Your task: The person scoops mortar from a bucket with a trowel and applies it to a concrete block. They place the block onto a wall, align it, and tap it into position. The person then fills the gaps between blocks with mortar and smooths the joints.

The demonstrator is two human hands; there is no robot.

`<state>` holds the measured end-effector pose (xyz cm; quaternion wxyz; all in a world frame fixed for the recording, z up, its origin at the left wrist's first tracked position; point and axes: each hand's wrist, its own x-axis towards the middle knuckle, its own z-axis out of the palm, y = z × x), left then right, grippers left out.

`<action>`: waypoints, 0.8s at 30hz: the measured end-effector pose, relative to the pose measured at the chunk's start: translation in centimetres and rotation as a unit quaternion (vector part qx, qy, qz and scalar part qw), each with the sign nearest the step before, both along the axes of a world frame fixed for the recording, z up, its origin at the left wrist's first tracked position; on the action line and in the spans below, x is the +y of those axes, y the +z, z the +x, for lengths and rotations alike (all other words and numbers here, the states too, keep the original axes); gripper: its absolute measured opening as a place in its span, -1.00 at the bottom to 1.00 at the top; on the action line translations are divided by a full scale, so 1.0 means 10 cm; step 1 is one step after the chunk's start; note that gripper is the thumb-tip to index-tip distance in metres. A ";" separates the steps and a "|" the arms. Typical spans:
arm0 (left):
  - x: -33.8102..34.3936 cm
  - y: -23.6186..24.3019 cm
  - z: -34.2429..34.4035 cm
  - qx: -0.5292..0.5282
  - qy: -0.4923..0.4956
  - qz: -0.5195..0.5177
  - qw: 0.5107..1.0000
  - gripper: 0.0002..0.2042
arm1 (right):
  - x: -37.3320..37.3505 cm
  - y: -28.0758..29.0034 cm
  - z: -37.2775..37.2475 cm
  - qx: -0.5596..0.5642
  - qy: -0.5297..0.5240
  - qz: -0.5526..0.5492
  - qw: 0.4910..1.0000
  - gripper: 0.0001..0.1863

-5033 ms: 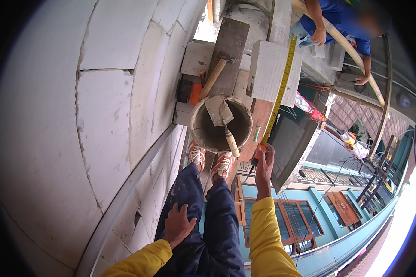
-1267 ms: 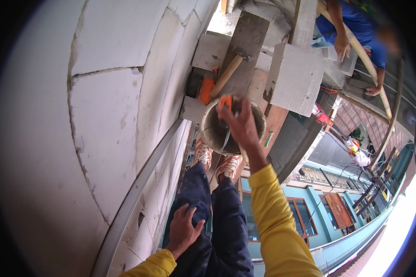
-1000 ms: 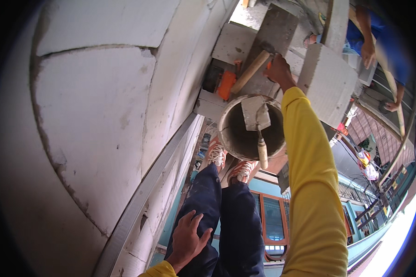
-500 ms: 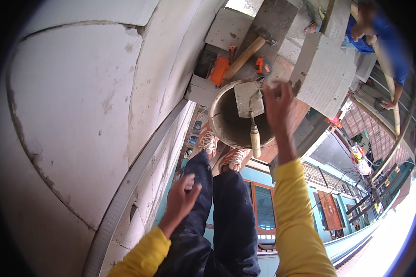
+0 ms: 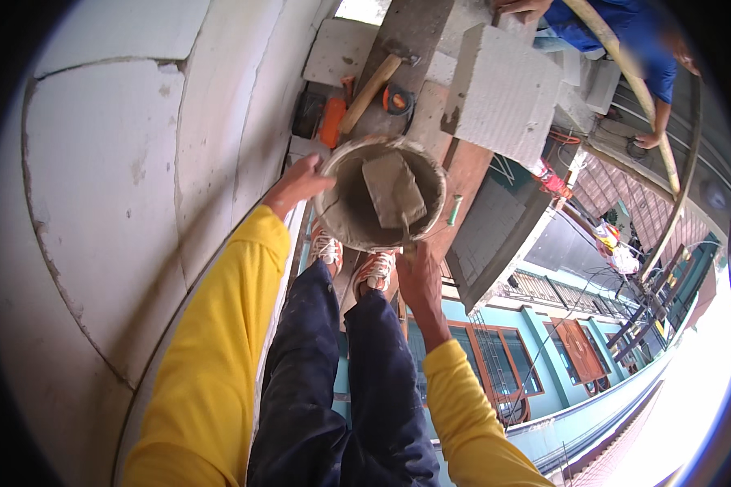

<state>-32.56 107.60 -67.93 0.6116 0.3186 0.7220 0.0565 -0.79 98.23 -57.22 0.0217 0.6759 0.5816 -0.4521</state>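
Note:
A round, mortar-smeared bucket (image 5: 436,213) stands in front of my shoes. My left hand (image 5: 299,185) is at its left rim, fingers and thumb closed against the edge. My right hand (image 5: 422,280) is closed round the handle of a trowel at the bucket's near side; the handle is mostly hidden in the fist. The trowel's flat, mortar-coated blade (image 5: 393,191) lies over the bucket's mouth, pointing away from me. Dark shade hides most of the inside. A small green grip (image 5: 455,209) shows just right of the bucket.
Beyond the bucket lie a wooden-handled hammer (image 5: 371,93), an orange tool (image 5: 331,122) and a tape measure (image 5: 398,99). A large pale block (image 5: 503,93) sits to their right. A block wall (image 5: 105,170) rises on the left. At upper right, a person in blue (image 5: 654,73) is beside a pole (image 5: 666,154).
My left hand has risen from beside my leg to the bucket's left rim. My right hand has come down from the far right rim onto the trowel handle, and the blade has turned.

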 end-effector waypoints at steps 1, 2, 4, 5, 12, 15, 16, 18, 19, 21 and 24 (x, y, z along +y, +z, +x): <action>-0.20 0.07 0.06 -0.038 0.061 -0.029 0.997 -0.71 | -0.09 0.23 0.12 -0.010 -0.007 -0.043 0.999 -0.58; -0.32 0.13 0.09 -0.042 0.057 -0.012 0.997 -0.71 | -0.17 0.43 0.24 -0.032 -0.016 -0.083 0.996 -0.56; -0.49 0.26 0.09 -0.039 0.051 0.019 0.998 -0.73 | -0.24 0.75 0.46 -0.071 -0.011 -0.113 0.991 -0.56; -0.51 0.35 0.13 -0.039 0.046 0.048 0.997 -0.73 | -0.29 0.92 0.56 -0.089 -0.009 -0.136 0.987 -0.55; -0.83 1.13 0.32 0.041 0.039 0.149 0.987 -0.72 | -0.22 2.04 0.83 -0.077 0.032 -0.107 0.991 -0.55; -1.04 1.85 0.41 0.052 0.103 0.134 0.984 -0.72 | -0.08 2.59 0.76 -0.077 0.072 -0.089 0.990 -0.54; -1.14 2.11 0.42 0.029 0.161 0.110 0.980 -0.74 | -0.02 2.77 0.73 -0.082 0.102 -0.079 0.988 -0.53; -1.28 2.72 0.48 -0.010 0.263 0.080 0.961 -0.81 | 0.07 3.13 0.63 -0.093 0.141 -0.045 0.985 -0.55; -1.61 2.74 0.37 -0.009 0.267 0.083 0.960 -0.79 | 0.10 3.32 0.55 -0.090 0.174 -0.030 0.980 -0.56; -1.45 3.59 0.57 -0.089 0.345 0.036 0.934 -0.74 | 0.10 3.62 0.52 -0.100 0.188 0.000 0.977 -0.59; -1.74 4.33 0.66 -0.131 0.398 0.034 0.907 -0.62 | 0.13 4.04 0.29 -0.095 0.240 0.037 0.965 -0.63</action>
